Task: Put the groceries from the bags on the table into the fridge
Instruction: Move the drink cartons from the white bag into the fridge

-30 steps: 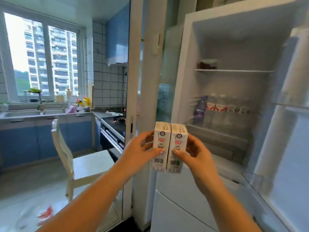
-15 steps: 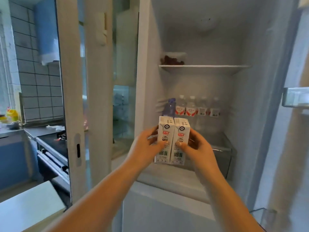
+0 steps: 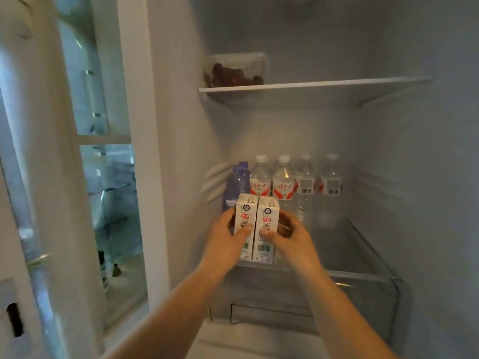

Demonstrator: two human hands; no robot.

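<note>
Cartons: two small white paper milk cartons (image 3: 256, 226), upright, pressed side by side, at the front edge of the fridge's glass shelf (image 3: 363, 273)
Left hand (image 3: 225, 239): clasping the left carton
Right hand (image 3: 290, 239): clasping the right carton
Behind cartons: clear plastic water bottles (image 3: 295, 187), a blue bottle (image 3: 237, 185)
Upper shelf (image 3: 324, 84): clear lidded tub (image 3: 237, 71) of dark food

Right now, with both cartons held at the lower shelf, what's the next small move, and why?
Probably lower the two cartons straight down onto the glass shelf and let go. The left hand and right hand hold them upright, side by side, at the shelf's front edge; the water bottles fill the back row, so the front-left spot looks free.
</note>
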